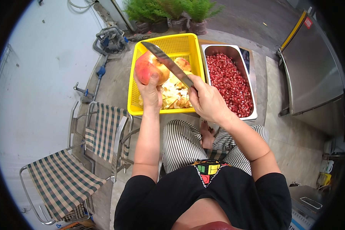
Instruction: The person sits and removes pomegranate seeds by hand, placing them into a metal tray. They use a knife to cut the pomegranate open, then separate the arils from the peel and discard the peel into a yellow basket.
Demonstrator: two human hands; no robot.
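My left hand [150,93] grips a large red-and-yellow pomegranate [149,69], held up over a yellow plastic basket [201,66]. In my right hand [205,99] is the handle of a knife, its long blade [169,63] slanting up and left across the basket. The blade's tip overlaps the far side of the fruit in view; whether they touch, I cannot tell. Inside the basket lie pale pomegranate peel pieces [175,95] and a reddish pomegranate piece [183,63]. Right of it, a steel pan [204,57] holds loose red pomegranate seeds [230,83].
Two folding chairs with checked fabric [66,181] stand at the left, near pipes [100,72] and a white wall [43,95]. Potted ferns [178,14] line the far side. A steel cabinet [313,63] is at the right.
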